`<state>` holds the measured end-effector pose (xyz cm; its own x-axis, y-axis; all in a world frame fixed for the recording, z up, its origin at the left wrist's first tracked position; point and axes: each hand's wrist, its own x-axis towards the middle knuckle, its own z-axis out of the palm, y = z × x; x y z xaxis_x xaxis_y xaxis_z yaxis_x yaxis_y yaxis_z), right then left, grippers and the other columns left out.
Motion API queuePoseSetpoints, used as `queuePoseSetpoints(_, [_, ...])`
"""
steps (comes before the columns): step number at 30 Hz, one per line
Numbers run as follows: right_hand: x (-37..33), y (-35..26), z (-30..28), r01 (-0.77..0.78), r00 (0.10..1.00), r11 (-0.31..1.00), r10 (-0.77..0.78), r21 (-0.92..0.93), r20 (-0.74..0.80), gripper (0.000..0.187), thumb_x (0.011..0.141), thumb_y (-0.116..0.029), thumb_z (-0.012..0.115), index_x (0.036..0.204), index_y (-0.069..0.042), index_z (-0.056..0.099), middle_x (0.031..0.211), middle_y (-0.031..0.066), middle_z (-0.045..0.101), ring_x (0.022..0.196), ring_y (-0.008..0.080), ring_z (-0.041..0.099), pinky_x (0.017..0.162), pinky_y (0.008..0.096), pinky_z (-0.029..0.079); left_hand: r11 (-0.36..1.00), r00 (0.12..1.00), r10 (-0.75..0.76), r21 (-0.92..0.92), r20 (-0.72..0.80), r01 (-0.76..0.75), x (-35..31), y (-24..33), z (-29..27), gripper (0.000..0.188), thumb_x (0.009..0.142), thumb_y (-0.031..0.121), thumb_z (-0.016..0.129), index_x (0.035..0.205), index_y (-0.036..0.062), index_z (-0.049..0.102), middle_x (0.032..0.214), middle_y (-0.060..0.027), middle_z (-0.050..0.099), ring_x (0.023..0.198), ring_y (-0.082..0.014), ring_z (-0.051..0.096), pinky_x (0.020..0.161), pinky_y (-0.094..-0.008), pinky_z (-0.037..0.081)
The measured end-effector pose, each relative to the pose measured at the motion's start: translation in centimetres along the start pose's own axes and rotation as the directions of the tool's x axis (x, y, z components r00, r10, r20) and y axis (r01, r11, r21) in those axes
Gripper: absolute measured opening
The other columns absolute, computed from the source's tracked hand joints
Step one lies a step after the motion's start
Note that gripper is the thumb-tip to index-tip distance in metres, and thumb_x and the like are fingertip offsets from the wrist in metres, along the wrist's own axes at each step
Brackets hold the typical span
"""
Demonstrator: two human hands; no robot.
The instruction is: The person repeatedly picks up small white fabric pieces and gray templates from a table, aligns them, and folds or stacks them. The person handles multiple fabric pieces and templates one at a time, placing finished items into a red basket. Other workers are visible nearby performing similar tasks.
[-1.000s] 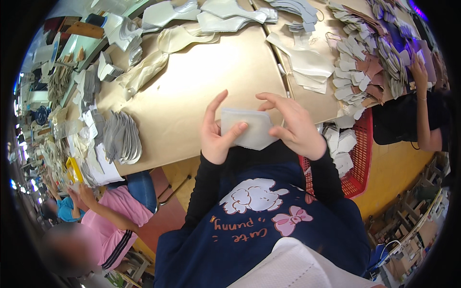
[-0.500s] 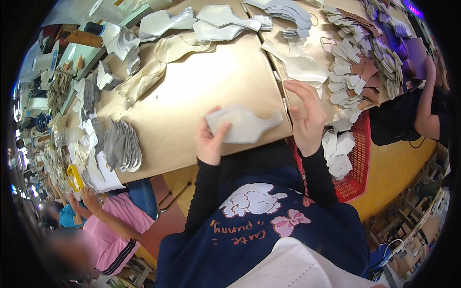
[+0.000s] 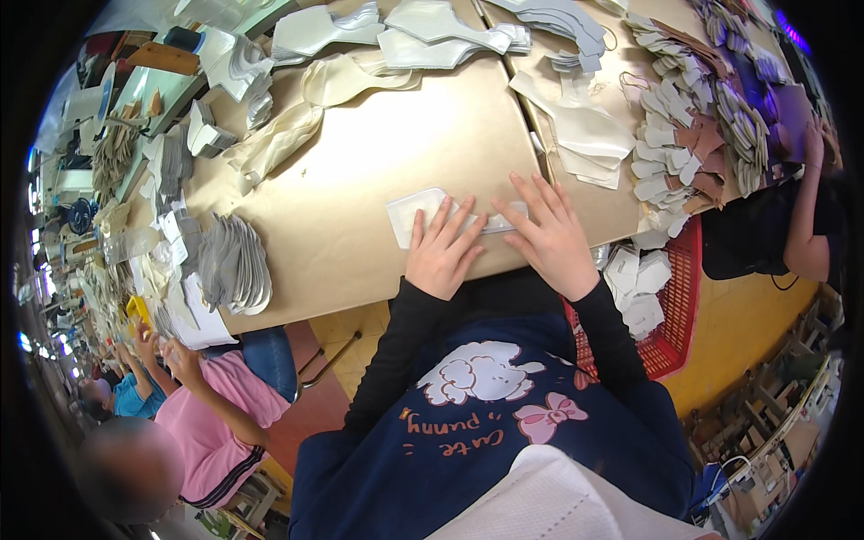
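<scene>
A pale, cut-out flat piece (image 3: 402, 216), broad at its left end and narrow at its right, lies on the brown-covered table (image 3: 342, 243) near the front edge. My left hand (image 3: 440, 253) rests palm down across its middle, fingers spread. My right hand (image 3: 553, 236) is laid flat over the narrow right end, fingers also outstretched. Much of the piece is hidden beneath both hands. Neither hand grips anything.
Cream pieces (image 3: 346, 79) and stacked white pieces (image 3: 324, 34) line the table's far side. A grey stack (image 3: 234, 265) stands at left, more piles (image 3: 670, 135) at right. A red basket (image 3: 681, 310) sits by my right arm. Co-workers are at left (image 3: 211, 423) and right (image 3: 805, 225).
The pale piece has gone from my left hand's hold down onto the table. Both hands have opened and flattened over it, my right hand moving left and down.
</scene>
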<state>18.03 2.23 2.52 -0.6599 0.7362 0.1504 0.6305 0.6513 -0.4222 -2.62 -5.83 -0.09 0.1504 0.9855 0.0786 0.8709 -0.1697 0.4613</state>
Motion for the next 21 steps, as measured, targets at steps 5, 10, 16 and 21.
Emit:
queuePoseSetpoints(5, [-0.6,0.9,0.2,0.031,0.997,0.999,-0.03,-0.013,0.077,0.056,0.086,-0.028,0.071,0.14,-0.027,0.057,0.156,0.0064,0.041,0.144,0.0309,0.037,0.118,0.0477,0.029,1.0,0.999,0.022,-0.017,0.036,-0.021,-0.1,-0.7,-0.1,0.053,0.091,0.026,0.067,0.143,0.0216,0.055,0.156,-0.0027,0.043,0.145,-0.0308,0.037,0.116,-0.0586,0.024])
queuePoseSetpoints(10, [-0.4,1.5,0.5,0.003,0.999,1.0,-0.004,0.028,0.049,0.055,0.086,-0.024,0.071,0.139,-0.019,0.057,0.153,0.0067,0.044,0.142,0.0282,0.04,0.117,0.0452,0.032,0.993,1.0,-0.002,-0.122,0.029,0.005,0.1,-0.9,-0.7,0.054,0.089,0.021,0.069,0.141,0.0171,0.056,0.15,-0.0021,0.048,0.142,-0.0302,0.04,0.117,-0.0561,0.024])
queuePoseSetpoints(16, [-0.2,1.3,0.6,-0.043,0.999,0.994,0.045,0.103,-0.012,0.053,0.085,-0.021,0.073,0.135,-0.011,0.058,0.149,0.0069,0.05,0.139,0.0273,0.044,0.116,0.0442,0.034,0.978,0.999,-0.002,-0.21,-0.048,-0.008,1.4,-0.5,-1.7,0.057,0.079,0.01,0.072,0.134,0.011,0.057,0.122,-0.0059,0.061,0.124,-0.0292,0.054,0.116,-0.0566,0.025])
queuePoseSetpoints(21, [0.1,1.1,-0.2,-0.09,0.995,0.947,0.101,0.31,-0.02,0.049,0.086,-0.015,0.072,0.134,-0.009,0.059,0.143,0.0076,0.055,0.133,0.027,0.05,0.115,0.0425,0.035,0.942,0.995,0.077,-0.323,-0.066,-0.094,2.0,-0.1,-3.3,0.064,0.071,0.002,0.073,0.132,0.0056,0.054,0.113,-0.0081,0.061,0.111,-0.0293,0.059,0.113,-0.0566,0.029])
